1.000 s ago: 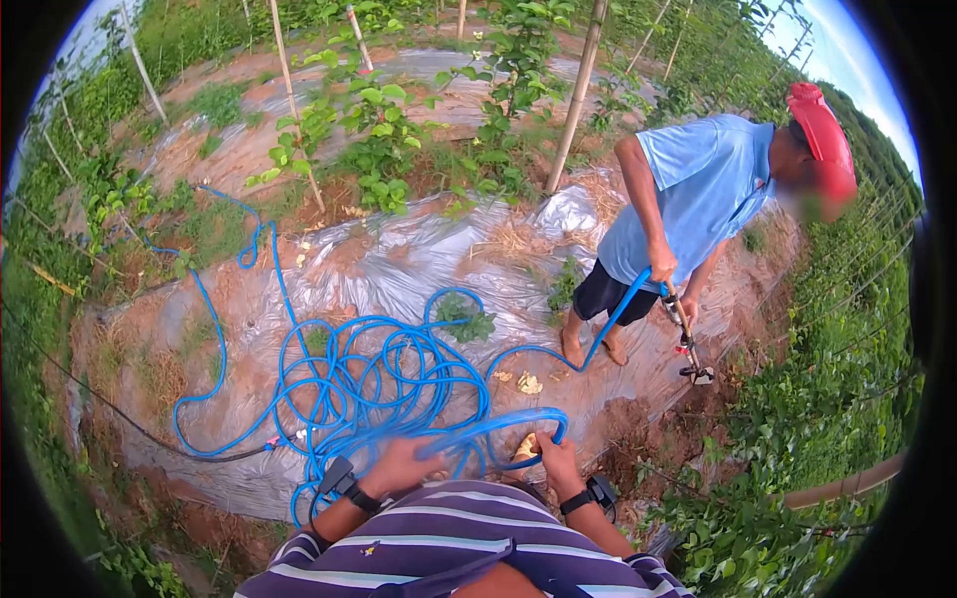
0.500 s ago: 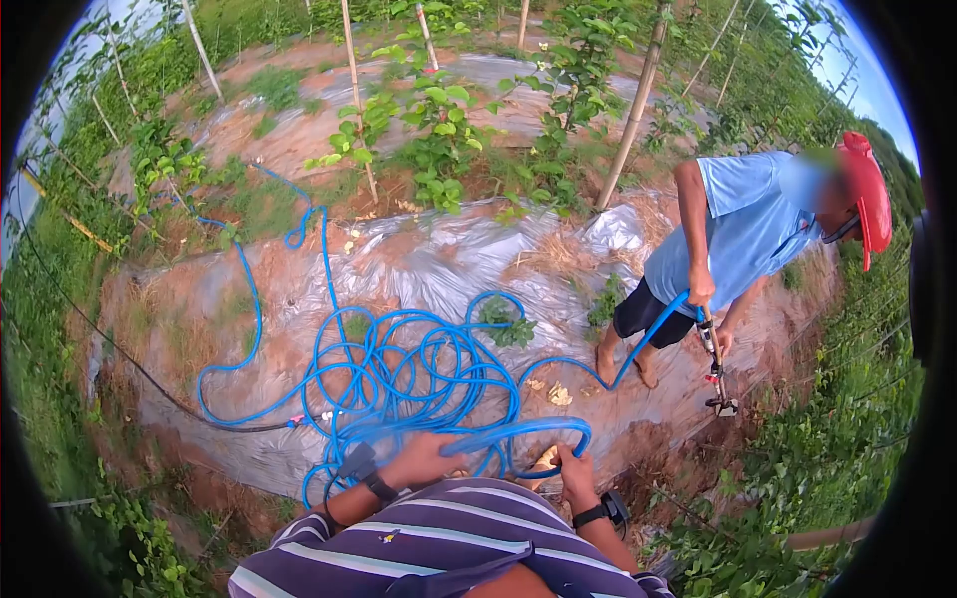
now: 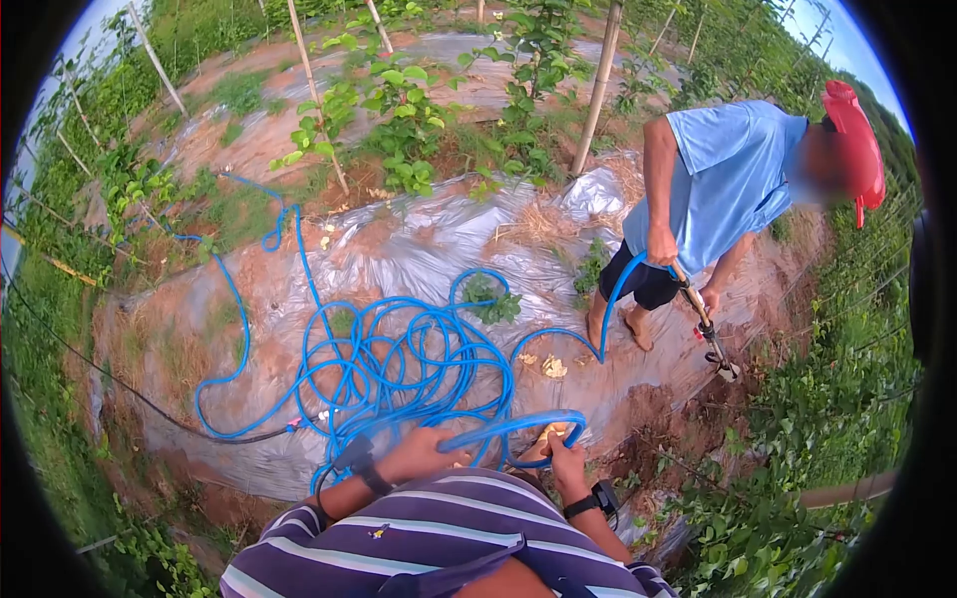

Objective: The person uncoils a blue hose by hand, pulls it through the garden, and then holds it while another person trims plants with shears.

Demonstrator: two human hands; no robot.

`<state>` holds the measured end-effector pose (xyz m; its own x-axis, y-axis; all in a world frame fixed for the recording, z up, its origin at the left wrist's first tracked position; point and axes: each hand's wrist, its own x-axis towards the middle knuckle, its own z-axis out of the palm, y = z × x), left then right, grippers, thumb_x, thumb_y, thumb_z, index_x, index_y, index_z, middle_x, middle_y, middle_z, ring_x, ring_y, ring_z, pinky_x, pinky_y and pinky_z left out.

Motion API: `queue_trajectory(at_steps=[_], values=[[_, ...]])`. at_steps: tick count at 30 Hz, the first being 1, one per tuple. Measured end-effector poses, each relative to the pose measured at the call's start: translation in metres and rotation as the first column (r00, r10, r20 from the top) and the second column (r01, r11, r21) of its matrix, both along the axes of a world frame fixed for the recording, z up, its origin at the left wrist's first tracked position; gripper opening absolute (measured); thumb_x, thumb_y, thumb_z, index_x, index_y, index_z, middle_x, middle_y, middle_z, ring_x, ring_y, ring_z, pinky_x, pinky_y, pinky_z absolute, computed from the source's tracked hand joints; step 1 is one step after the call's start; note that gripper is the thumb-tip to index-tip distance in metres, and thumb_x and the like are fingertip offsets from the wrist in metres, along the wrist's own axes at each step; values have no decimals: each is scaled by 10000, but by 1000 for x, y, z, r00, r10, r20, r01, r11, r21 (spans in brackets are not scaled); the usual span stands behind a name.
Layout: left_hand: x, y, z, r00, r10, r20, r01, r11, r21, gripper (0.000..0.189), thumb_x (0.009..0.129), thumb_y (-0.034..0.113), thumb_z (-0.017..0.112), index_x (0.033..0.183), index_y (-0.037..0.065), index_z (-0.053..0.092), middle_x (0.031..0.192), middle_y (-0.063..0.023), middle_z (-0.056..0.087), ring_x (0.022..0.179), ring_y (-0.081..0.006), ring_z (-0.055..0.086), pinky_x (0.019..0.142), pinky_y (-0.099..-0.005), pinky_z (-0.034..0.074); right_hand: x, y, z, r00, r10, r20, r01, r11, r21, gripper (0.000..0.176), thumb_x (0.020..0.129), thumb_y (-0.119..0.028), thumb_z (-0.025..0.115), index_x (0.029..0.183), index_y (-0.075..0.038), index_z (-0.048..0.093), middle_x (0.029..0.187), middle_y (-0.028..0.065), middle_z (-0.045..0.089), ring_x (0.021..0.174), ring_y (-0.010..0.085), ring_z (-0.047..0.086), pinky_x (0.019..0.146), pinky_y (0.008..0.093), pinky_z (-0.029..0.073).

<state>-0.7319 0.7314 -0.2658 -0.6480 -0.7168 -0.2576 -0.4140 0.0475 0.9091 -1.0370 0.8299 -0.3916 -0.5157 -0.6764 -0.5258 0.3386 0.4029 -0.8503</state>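
Note:
A blue hose (image 3: 510,423) arches between my two hands, close in front of my striped shirt. My left hand (image 3: 419,455) is closed around one end of the arch. At the other end, where the hose bends down, my right hand (image 3: 568,468) grips it. Just beyond my hands lies a tangled heap of the same blue hose (image 3: 419,344) in loose loops on silvery plastic sheeting (image 3: 419,254). My fingers are partly hidden by the hose and the viewing angle.
To the right, a person in a blue shirt (image 3: 733,145) bends over, holding a metal spray lance (image 3: 698,304) joined to blue hose. A thin black hose (image 3: 130,391) runs in from the left. Wooden stakes (image 3: 601,90) and leafy plants (image 3: 404,110) stand ahead; greenery borders the right.
My view has shifted, so the scene sits higher and further left. The co-worker's lance tip has moved slightly. Both my hands keep their grip on the hose.

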Motion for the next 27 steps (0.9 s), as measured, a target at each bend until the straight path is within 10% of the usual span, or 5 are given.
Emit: queue_trajectory(at_steps=[10, 12, 15, 22, 27], values=[[29, 3, -41, 986, 118, 122, -84, 965, -248, 293, 906, 267, 729, 1061, 19, 712, 764, -50, 655, 711, -112, 560, 657, -315, 466, 15, -22, 16, 997, 79, -24, -80, 997, -23, 227, 929, -229, 716, 782, -85, 623, 708, -1, 605, 643, 98, 555, 594, 276, 437], [32, 4, -44, 987, 108, 123, -92, 987, -130, 533, 860, 477, 727, 1038, -23, 688, 1048, -244, 663, 955, -412, 636, 773, -468, 494, 12, -21, 9, 997, 71, -10, -72, 996, -58, 221, 925, -243, 725, 804, -76, 643, 719, -2, 610, 647, 91, 547, 592, 271, 433], [33, 7, -43, 979, 148, 140, -117, 971, -211, 288, 894, 278, 730, 1024, 21, 727, 737, -45, 640, 686, -112, 564, 625, -312, 456, 14, -21, 5, 994, 105, -16, -105, 994, -14, 209, 925, -248, 728, 876, -55, 665, 726, -5, 611, 650, 87, 543, 585, 269, 428], [24, 9, -34, 983, 120, 136, -97, 982, -165, 296, 895, 283, 732, 1040, 25, 720, 703, -20, 606, 671, -90, 528, 607, -304, 442, 15, -13, 18, 997, 77, -20, -77, 997, 5, 213, 931, -233, 721, 822, -72, 633, 716, -13, 596, 635, 87, 539, 580, 274, 438], [20, 7, -26, 983, 80, 167, -59, 990, -127, 369, 871, 427, 719, 997, 81, 726, 827, -213, 660, 766, -366, 642, 654, -441, 482, 14, -9, 18, 998, 59, 19, -58, 998, -25, 201, 934, -198, 711, 794, -87, 619, 684, -21, 575, 606, 87, 527, 557, 267, 422]])
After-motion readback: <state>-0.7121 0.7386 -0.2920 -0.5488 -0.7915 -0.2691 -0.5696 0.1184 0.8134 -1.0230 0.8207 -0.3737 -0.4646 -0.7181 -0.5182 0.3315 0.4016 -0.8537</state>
